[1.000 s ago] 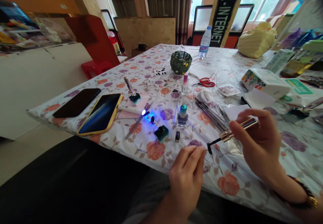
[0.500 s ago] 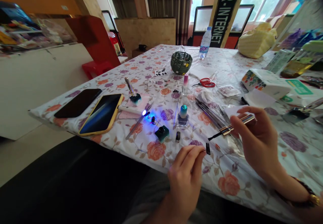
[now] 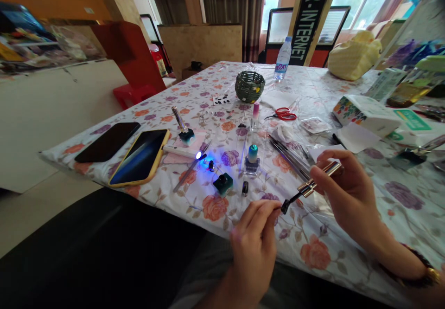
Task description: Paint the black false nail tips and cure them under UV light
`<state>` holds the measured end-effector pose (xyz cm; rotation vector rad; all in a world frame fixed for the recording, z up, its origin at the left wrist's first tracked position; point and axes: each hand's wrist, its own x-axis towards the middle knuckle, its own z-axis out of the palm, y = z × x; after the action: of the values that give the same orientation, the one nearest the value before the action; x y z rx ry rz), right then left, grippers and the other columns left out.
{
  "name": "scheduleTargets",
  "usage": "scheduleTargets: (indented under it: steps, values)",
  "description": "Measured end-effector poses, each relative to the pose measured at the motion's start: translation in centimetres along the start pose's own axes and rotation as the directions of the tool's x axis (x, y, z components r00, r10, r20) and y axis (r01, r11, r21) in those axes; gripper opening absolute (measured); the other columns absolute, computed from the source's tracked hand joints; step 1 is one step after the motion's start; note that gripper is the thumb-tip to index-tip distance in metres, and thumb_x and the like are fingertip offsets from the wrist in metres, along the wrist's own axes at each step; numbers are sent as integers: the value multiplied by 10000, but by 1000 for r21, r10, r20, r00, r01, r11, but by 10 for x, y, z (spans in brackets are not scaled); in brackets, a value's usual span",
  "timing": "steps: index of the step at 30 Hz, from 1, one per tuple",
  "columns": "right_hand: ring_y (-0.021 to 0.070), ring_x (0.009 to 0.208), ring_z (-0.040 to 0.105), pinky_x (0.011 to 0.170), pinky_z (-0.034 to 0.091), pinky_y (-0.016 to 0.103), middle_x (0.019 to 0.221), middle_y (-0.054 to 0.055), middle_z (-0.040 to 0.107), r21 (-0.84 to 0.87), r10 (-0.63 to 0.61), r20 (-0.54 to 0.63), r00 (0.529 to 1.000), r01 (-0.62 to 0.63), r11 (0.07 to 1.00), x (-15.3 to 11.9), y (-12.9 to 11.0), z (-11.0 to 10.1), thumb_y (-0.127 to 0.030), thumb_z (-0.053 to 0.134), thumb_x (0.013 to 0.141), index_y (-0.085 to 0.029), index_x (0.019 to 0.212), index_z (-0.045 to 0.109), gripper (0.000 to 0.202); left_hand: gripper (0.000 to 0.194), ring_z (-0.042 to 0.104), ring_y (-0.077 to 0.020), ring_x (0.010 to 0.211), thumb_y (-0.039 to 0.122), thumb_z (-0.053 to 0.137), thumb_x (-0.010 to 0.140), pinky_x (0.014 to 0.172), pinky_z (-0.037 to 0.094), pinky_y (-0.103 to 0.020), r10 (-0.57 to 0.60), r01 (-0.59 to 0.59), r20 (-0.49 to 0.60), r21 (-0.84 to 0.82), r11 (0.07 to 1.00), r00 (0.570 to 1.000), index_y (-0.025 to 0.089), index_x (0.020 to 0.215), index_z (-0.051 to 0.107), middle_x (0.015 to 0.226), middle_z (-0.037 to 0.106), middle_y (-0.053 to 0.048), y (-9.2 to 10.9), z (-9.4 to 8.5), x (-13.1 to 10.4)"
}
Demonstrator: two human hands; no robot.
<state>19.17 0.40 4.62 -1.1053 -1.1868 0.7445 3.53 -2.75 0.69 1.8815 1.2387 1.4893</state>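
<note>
In a pinch, my left hand [image 3: 255, 241] holds a small black false nail [image 3: 284, 207] out past the fingertips; any holder under it is hidden. My right hand [image 3: 347, 193] grips the gold cap of a nail polish brush [image 3: 323, 179]. The dark bristles touch the nail's face. An uncapped dark green polish bottle [image 3: 223, 184] stands left of my hands. Close by, another dark false nail [image 3: 245, 188] rests near a polish bottle with a teal cap [image 3: 252, 160]. A white pen-shaped lamp [image 3: 182, 151] shines blue light beside a small dark piece [image 3: 211, 165].
Two phones [image 3: 107, 142] [image 3: 141, 158] lie at the left edge. Behind the bottles are a capped green bottle [image 3: 186, 135], red-handled scissors [image 3: 285, 114], a woven basket [image 3: 249, 87] and a water bottle [image 3: 282, 61]. Metal tools [image 3: 288, 156] lie by my right hand; a tissue pack [image 3: 410, 123] is beyond.
My right hand has moved left and down, bringing the brush tip from above the false nail onto it. The left hand has shifted very slightly left.
</note>
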Motion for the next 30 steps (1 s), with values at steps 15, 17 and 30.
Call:
scheduleTargets:
  steps: [15,17,30]
  values:
    - [79,476,345,397,280,211,606,-46,442,19,-1,-94,996,3,1000,3,2,-4,-270,653,730,-241,870,552,175,196,603,-95,763,67,505,812,696,486,-176,-35,35,10,-45,998,999,206,895,616,825,647,9,-1,-1,0]
    - [79,481,354,396,283,211,630,-40,449,18,-27,-61,998,28,999,2,2,-3,-261,650,732,-233,849,550,156,196,604,-99,761,68,502,813,695,488,-184,-38,39,11,-43,998,999,206,895,614,828,647,7,-1,-1,0]
    - [86,501,411,415,330,220,648,-31,497,-5,-75,-21,997,74,997,-3,1,-2,-233,650,731,-236,835,566,135,215,590,-83,783,47,496,809,729,457,-148,21,-22,34,39,999,999,191,909,620,819,626,1,-2,1,-1]
